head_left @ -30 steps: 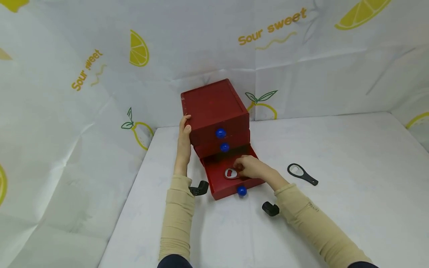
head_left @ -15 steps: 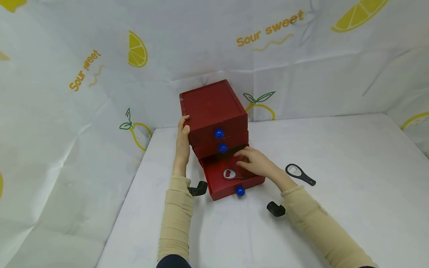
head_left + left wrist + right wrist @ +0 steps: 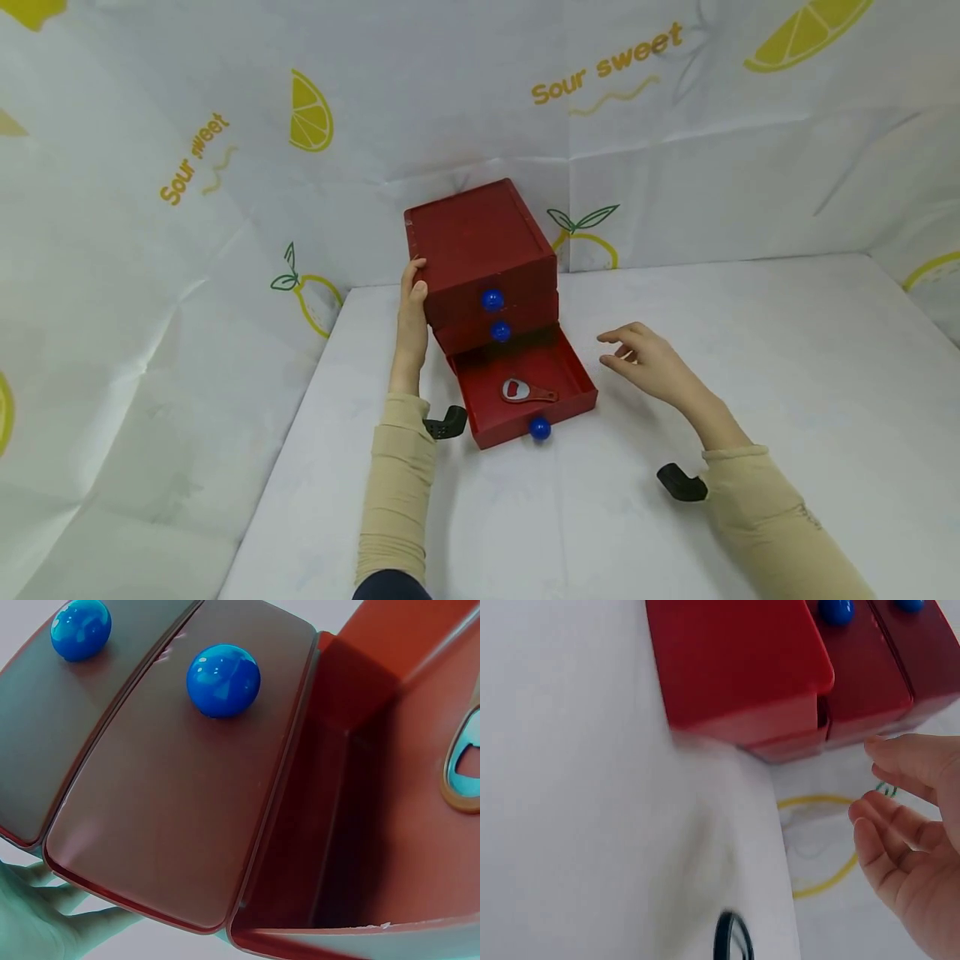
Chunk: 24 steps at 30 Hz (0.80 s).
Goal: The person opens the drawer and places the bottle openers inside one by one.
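Observation:
A red drawer cabinet (image 3: 480, 237) with blue knobs stands against the back wall. Its bottom drawer (image 3: 495, 429) is pulled out, and a bottle opener (image 3: 517, 390) with a metal head and reddish handle lies inside. My left hand (image 3: 411, 329) rests against the cabinet's left side, fingers stretched along it. In the left wrist view the opener's metal head (image 3: 466, 750) shows partly at the edge. My right hand (image 3: 652, 362) hovers to the right of the drawer with loosely bent fingers, holding nothing. A black-rimmed opener (image 3: 724, 941) shows blurred in the right wrist view; in the head view my right arm hides it.
The two upper drawers are closed, each with a blue knob (image 3: 492, 300). A white table (image 3: 510, 525) lies under everything, backed by a white sheet (image 3: 450, 100) printed with lemons. Black wrist camera mounts (image 3: 682, 483) stick out from both sleeves.
My right hand has let go of the bottle opener in the drawer, lifted away and moved right, out over the table. The left hand stays on the cabinet.

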{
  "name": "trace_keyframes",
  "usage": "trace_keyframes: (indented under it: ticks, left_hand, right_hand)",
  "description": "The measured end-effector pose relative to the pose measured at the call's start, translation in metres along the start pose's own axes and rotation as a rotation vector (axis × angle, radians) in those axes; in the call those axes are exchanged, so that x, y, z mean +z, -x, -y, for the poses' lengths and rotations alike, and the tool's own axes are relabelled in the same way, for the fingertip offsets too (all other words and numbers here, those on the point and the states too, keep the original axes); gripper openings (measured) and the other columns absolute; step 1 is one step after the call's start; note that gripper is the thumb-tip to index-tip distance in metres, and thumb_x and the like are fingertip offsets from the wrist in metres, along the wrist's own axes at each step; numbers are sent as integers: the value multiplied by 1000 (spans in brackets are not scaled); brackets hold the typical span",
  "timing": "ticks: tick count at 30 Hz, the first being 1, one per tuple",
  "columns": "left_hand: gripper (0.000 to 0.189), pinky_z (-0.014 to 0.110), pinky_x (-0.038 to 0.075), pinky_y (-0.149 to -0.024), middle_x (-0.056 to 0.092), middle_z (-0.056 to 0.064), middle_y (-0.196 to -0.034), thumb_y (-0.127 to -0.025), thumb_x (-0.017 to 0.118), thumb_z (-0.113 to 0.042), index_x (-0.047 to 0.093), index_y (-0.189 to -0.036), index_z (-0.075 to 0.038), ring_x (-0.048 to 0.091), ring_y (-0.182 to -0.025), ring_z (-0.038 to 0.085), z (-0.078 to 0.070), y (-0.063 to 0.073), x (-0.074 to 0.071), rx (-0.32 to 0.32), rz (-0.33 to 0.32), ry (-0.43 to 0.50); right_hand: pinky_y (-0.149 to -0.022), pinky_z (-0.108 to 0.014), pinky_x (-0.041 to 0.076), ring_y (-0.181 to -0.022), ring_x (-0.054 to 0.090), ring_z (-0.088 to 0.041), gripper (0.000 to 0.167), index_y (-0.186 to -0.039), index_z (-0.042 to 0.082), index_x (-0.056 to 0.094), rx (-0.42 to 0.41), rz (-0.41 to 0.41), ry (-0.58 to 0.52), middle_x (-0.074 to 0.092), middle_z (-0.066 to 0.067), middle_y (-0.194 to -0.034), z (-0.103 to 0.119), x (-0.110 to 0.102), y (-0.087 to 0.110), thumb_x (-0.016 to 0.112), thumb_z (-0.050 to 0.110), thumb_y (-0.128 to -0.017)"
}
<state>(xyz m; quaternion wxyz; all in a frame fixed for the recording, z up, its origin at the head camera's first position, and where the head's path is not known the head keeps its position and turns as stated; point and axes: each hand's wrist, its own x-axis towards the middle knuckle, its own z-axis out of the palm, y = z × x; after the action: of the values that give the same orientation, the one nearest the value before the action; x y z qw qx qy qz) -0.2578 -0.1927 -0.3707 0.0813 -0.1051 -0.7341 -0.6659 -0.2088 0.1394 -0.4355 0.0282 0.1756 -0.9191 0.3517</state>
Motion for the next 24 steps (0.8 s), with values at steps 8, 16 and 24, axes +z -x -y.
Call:
trace_keyframes:
  ticks: [8, 16, 24]
  left_hand:
    - [55, 48, 28, -105, 20, 7, -151, -90, 29, -38, 27, -141, -20, 30, -131, 26, -1, 0, 1, 16, 5, -13]
    - [56, 44, 30, -102, 25, 10, -146, -89, 30, -37, 27, -141, -17, 34, -125, 24, 1, 2, 0, 29, -2, 10]
    - [55, 44, 30, -101, 25, 10, -147, -89, 29, -37, 27, -141, -17, 34, -125, 24, 0, 2, 3, 40, 3, 7]
  right_hand:
    - [-77, -44, 49, -95, 59, -32, 38, -121, 1, 57, 91, 19, 51, 54, -21, -116, -31, -18, 30, 60, 21, -89]
    - [-76, -48, 47, -91, 57, -37, 44, -119, -5, 55, 160, 111, 103, 56, -27, -106, -53, -26, 48, 65, 18, -83]
    - [-69, -39, 43, -79, 52, -24, 45, -115, -7, 55, 200, 133, 134, 56, -16, -88, -64, -23, 57, 69, 13, -77]
